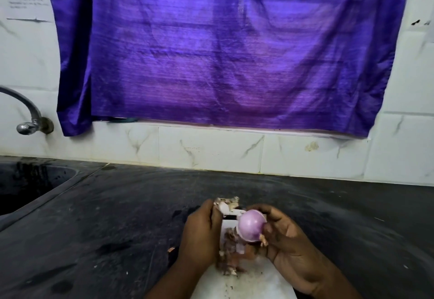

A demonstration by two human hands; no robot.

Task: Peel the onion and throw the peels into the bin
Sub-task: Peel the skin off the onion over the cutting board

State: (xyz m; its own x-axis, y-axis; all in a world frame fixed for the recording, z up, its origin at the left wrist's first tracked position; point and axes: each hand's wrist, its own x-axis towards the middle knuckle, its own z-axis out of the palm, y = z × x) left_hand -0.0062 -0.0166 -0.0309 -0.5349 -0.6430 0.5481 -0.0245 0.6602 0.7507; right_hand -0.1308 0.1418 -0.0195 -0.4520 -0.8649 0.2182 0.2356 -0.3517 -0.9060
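A pale purple onion (250,227), largely bare of dry skin, is held above a white cutting board (253,282) on the dark counter. My right hand (288,249) grips it from the right, thumb on its side. My left hand (202,235) is curled to the left of the onion and pinches a piece of dry peel (226,203) that sticks up above its fingers. A heap of brown and whitish peels (231,254) lies on the board between my hands. No bin is in view.
A black sink (28,186) is set into the counter at the far left, with a metal tap (25,120) on the tiled wall above it. A purple cloth (223,52) hangs over the wall behind the counter.
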